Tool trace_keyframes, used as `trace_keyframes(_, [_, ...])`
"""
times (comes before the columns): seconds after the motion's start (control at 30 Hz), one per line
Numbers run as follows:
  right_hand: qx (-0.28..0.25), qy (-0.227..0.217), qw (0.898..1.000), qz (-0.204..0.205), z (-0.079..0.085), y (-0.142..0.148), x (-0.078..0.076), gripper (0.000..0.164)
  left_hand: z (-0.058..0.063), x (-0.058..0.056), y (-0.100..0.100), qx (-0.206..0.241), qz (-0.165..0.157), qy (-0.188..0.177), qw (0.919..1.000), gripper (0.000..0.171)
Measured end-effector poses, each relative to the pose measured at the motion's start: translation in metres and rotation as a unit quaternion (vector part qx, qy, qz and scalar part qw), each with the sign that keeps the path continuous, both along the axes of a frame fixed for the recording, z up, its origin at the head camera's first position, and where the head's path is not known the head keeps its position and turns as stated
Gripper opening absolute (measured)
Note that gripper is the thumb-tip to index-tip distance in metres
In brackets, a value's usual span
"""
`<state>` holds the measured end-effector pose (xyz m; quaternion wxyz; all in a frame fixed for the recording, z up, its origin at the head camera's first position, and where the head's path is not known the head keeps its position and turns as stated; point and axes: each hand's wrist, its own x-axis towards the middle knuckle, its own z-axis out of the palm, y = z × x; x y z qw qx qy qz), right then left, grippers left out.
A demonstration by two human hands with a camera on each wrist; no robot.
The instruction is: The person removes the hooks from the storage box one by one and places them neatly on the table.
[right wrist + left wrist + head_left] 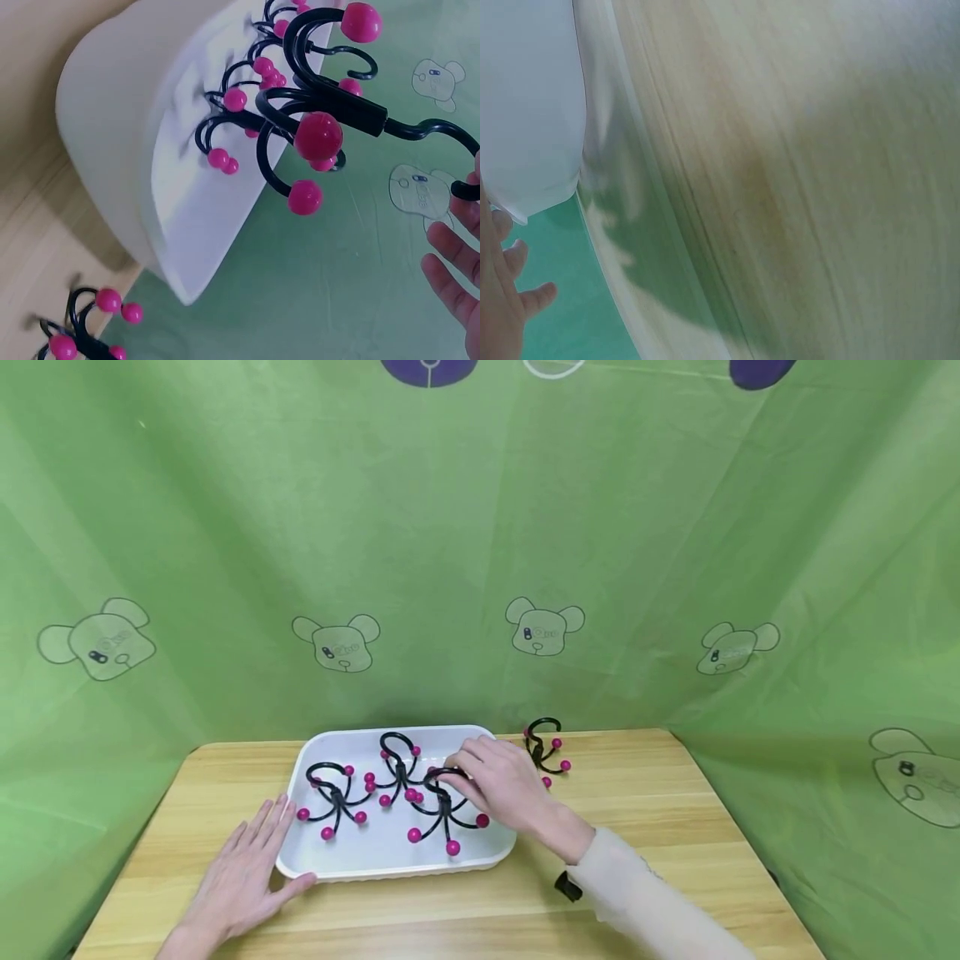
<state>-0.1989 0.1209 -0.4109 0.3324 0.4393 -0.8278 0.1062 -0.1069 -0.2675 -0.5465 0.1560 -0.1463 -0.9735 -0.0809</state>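
My right hand (506,781) pinches the curved top of a black hanging hook (445,808) with pink ball tips. This hook is over the right part of a white tray (375,860); in the right wrist view its arms (345,105) appear raised in front of the tray. Two similar hooks, a left one (337,799) and a middle one (401,772), stand in the tray. My left hand (243,872) lies with straight, spread fingers against the tray's left side. In the left wrist view only part of the left hand (502,292) shows.
Another black hook (537,755) with pink balls stands on the wooden table (637,827), right of the tray. A green cloth (450,543) with mouse-head drawings hangs behind the table and along its sides. A small black device (568,887) sits at the right wrist.
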Motion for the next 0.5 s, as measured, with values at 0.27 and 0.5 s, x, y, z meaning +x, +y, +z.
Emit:
trace_keyframes(0.27, [-0.017, -0.008, 1.0, -0.01, 0.014, 0.021, 0.004, 0.023, 0.0, 0.001, -0.001, -0.006, 0.001, 0.012, 0.9999, 0.11])
trace_keyframes(0.5, [-0.027, 0.005, 1.0, -0.009, 0.02, 0.041, 0.005, 0.03, 0.002, 0.0, 0.0, -0.008, 0.002, 0.001, 1.0, 0.111])
